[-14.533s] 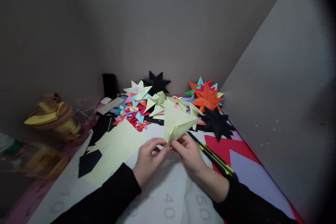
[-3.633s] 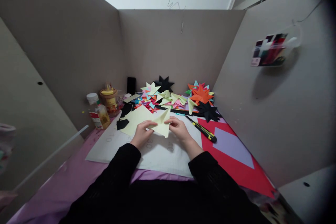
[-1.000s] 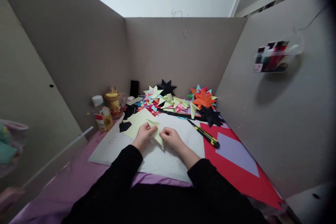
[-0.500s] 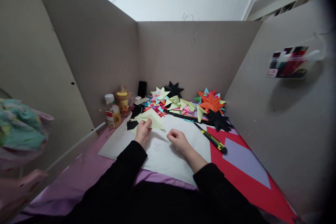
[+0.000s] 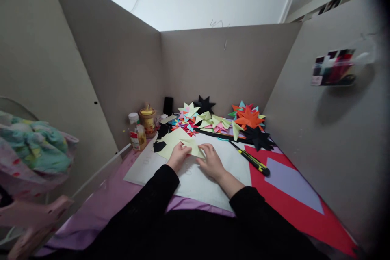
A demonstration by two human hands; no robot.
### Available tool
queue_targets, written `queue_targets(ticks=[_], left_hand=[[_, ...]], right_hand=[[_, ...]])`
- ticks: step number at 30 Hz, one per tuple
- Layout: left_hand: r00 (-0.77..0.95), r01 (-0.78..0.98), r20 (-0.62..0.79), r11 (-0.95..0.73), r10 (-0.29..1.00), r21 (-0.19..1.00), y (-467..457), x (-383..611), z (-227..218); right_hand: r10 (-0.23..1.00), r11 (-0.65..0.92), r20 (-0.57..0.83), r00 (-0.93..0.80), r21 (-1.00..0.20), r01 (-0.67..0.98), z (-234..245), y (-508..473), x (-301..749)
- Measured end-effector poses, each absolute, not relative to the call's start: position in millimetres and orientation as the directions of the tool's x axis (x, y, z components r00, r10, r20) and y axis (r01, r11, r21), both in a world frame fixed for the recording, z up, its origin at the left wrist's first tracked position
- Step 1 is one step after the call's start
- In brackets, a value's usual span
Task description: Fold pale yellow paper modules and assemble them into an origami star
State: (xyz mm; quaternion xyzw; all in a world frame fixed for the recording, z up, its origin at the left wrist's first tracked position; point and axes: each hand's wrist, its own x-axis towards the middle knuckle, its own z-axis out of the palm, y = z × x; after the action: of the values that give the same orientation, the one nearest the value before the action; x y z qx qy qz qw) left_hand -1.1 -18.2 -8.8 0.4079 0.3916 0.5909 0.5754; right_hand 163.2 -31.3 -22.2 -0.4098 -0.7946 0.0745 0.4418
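Observation:
A folded pale yellow paper piece (image 5: pixel 194 147) lies on the white cutting mat (image 5: pixel 146 168) in front of me. My left hand (image 5: pixel 178 157) pinches its left side with curled fingers. My right hand (image 5: pixel 211 161) rests on its right end, fingers bent down onto the paper. A larger pale yellow sheet (image 5: pixel 171 139) lies just behind the piece, partly under it.
Folded paper stars (image 5: pixel 248 117) in orange, black, yellow and pink are piled at the back. A yellow-black utility knife (image 5: pixel 250 159) lies right of my hands on red paper (image 5: pixel 307 215). A glue bottle (image 5: pixel 138 134) and jar (image 5: pixel 148 118) stand at left. Cardboard walls (image 5: pixel 100 69) enclose the desk.
My right hand has come back onto the yellow piece, which half a second ago only my left hand held raised; the piece now lies lower on the mat. The view has shifted right.

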Motion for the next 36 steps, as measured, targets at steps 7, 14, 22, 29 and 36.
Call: queue_targets(ticks=[7,14,22,29,36], left_hand=[[0.15,-0.304,0.057,-0.009,0.987,0.953,-21,7,-1],[0.264,-0.311,0.064,0.022,0.963,0.95,-25,4,0],[0.189,-0.435,0.015,0.07,0.982,0.898,-20,-2,-3],[0.163,-0.392,0.011,0.055,0.987,0.919,-20,-5,-1],[0.201,-0.341,-0.024,0.093,0.979,0.936,-21,-4,-2]], right_hand=[[0.679,0.662,0.663,-0.316,-0.366,0.654,-27,-29,157],[0.671,0.687,0.654,-0.35,-0.371,0.624,-26,-33,157],[0.734,0.653,0.635,-0.24,-0.563,0.507,-26,-30,162],[0.93,0.321,0.343,0.134,-0.933,0.159,-28,-16,172],[0.961,0.274,0.26,0.092,-0.94,-0.204,-27,-10,174]])
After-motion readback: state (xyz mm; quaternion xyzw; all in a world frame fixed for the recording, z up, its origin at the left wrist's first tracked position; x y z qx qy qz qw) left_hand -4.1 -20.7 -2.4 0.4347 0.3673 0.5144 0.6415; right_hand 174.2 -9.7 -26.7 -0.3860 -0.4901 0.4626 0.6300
